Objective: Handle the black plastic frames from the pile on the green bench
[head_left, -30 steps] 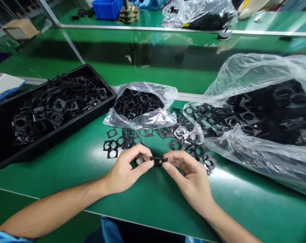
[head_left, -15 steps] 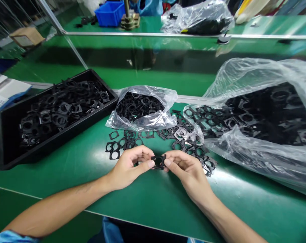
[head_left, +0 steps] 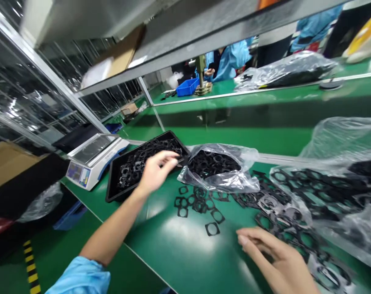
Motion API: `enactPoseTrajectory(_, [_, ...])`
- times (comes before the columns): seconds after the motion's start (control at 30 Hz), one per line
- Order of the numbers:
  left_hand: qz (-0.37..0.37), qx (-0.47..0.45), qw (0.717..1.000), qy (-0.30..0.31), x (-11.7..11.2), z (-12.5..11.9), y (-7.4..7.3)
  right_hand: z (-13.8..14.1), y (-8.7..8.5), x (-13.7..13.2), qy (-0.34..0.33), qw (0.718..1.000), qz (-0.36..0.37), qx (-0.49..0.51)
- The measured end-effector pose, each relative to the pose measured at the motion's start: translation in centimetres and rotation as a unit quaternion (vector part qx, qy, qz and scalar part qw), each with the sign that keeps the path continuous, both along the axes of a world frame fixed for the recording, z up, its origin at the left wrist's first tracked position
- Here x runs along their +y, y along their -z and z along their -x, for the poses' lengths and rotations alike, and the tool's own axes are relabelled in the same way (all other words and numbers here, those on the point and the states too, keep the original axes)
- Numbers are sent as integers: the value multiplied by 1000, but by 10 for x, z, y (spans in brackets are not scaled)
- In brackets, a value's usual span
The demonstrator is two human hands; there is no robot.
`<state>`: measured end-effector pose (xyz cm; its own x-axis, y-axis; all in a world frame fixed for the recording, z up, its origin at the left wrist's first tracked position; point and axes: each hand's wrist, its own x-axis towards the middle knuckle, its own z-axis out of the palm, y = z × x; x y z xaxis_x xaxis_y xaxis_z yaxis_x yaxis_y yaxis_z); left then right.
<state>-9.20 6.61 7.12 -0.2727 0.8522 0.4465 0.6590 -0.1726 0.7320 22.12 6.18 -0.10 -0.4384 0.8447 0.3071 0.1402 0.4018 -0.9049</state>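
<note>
My left hand (head_left: 157, 170) is over the near right side of a black tray (head_left: 124, 195) heaped with black plastic frames. Its thumb and fingers pinch a small black plastic frame (head_left: 181, 159), seen edge-on and partly lost against the tray's dark rim. Low on the right, my right hand (head_left: 273, 255) is over the green table, thumb and forefinger tips close together with nothing visible between them. Beside it spreads a pile of flat black frames with round holes (head_left: 296, 220). A single black frame (head_left: 212, 229) lies between the hands, with several more (head_left: 199, 200) behind it.
A clear bag of black frames (head_left: 219, 167) stands right of the tray; a larger clear bag (head_left: 341, 139) is at the right. A weighing scale (head_left: 95, 157) sits left of the tray. A metal shelf (head_left: 188, 49) crosses overhead. Behind the green divider is a person in blue (head_left: 231, 61).
My hands have parted. The left has carried the black plastic frame to the tray, while the right has let go and moved right. The view has swung left and up.
</note>
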Motion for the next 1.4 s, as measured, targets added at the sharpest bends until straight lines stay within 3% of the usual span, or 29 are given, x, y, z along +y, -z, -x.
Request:
enactPoseTrajectory(0.1, [8, 48, 996, -77, 17, 52, -15, -3, -4, -4, 8, 998, -46, -46])
enactPoseTrajectory(0.17, [21, 84, 991, -102, 23, 71, -17, -6, -7, -6, 14, 995, -69, -64])
enactPoseTrajectory(0.23, [11, 116, 986, -121, 22, 74, -16, -8, -9, -6, 35, 992, -99, -75])
enactPoseTrajectory(0.3, [-11, 148, 981, -124, 12, 61, -14, -12, -9, -3, 64, 984, -142, -87])
enactPoseTrajectory(0.33, [-21, 173, 979, -103, 5, 49, -11, -14, -9, 0, 76, 979, -163, -95])
enactPoseTrajectory(0.37, [-28, 231, 972, -43, -2, 34, -7, -17, -9, 3, 86, 974, -182, -106])
enactPoseTrajectory(0.47, [10, 349, 906, 241, -22, -16, 9, -26, -8, 13, 121, 954, -227, -156])
enactPoseTrajectory(0.5, [34, 366, 881, 297, -25, -32, 15, -28, -7, 16, 132, 946, -237, -178])
enactPoseTrajectory(0.57, [71, 383, 851, 353, -28, -58, 25, -31, -6, 20, 128, 935, -241, -225])
enactPoseTrajectory(0.7, [135, 401, 829, 366, -21, -80, 35, -30, -5, 20, 73, 928, -208, -300])
enactPoseTrajectory(0.87, [130, 349, 856, 357, -26, -85, 43, -16, -16, 21, 59, 911, -194, -359])
enactPoseTrajectory(1.07, [44, 240, 910, 336, -46, -97, 80, -2, -31, 28, 66, 883, -182, -427])
enactPoseTrajectory(1.13, [39, 181, 928, 325, -48, -100, 88, -3, -34, 32, 66, 887, -174, -423])
enactPoseTrajectory(1.23, [73, 85, 948, 298, -50, -101, 87, -10, -40, 38, 80, 904, -153, -390])
enactPoseTrajectory(1.4, [188, -58, 943, 267, -48, -102, 80, -18, -49, 33, 132, 940, -103, -296])
